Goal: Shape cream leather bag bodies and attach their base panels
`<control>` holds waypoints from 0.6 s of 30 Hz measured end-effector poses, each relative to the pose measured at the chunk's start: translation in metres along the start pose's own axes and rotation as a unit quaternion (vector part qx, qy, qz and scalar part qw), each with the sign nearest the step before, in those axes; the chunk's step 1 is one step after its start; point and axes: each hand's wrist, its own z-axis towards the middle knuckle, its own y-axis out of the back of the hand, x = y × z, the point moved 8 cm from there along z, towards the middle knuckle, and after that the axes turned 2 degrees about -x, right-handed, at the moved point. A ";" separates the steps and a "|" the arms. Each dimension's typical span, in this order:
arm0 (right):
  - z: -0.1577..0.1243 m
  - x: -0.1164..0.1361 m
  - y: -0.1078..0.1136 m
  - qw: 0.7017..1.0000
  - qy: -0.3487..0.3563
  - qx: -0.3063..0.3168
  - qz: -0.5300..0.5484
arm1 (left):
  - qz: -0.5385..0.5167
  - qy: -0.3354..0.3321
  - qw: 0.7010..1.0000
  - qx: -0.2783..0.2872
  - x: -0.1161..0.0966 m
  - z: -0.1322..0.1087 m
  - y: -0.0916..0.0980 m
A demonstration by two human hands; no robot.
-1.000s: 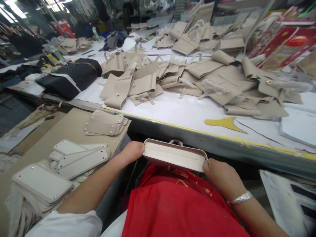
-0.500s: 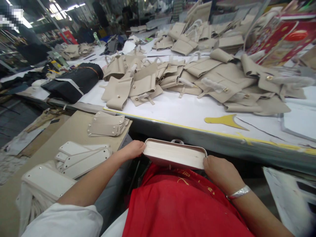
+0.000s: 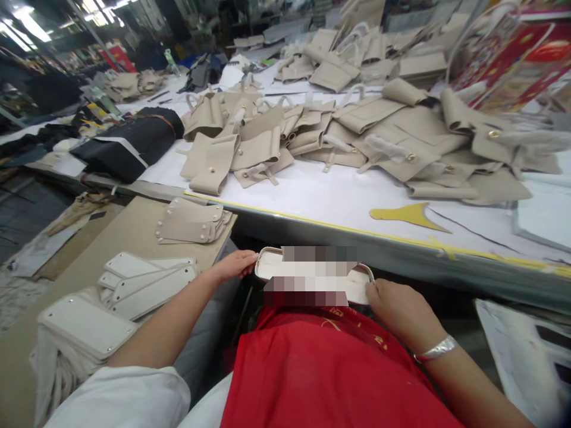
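Note:
Over my lap is a bag, a beige box-like body with a pale lining and a raised rim, its mouth facing up. A blurred patch covers its middle. My left hand is closed on its left end, thumb at the rim and the other fingers bent. At the right end, my right hand pinches the rim corner between thumb and bent fingers. Left of my left arm lie cream strap-like panels with metal rivets, and beyond them a small stack of beige panels.
A long white-topped table runs across in front, its near edge yellow-taped. Beige bag pieces are heaped on it, near a yellow template and a black bundle. A red apron covers my lap.
My left hand has shifted slightly left, and its bent fingers show more below the bag's end. The right hand keeps its hold on the corner. The view has moved a little.

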 end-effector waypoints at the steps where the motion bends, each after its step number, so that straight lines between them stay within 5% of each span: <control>1: 0.001 -0.001 -0.001 1.000 0.003 -0.002 -0.003 | -0.021 0.006 1.000 0.007 0.004 0.002 -0.001; 9: 0.002 0.002 -0.006 0.997 0.045 0.006 -0.059 | 0.004 0.037 0.998 0.045 0.004 0.009 -0.005; 13: 0.006 -0.004 -0.005 1.000 0.003 0.011 -0.009 | 0.062 0.053 0.996 0.037 -0.003 0.011 -0.004; 18: 0.003 -0.002 -0.001 1.000 -0.022 -0.003 0.004 | 0.002 0.052 0.997 0.065 0.000 0.010 -0.006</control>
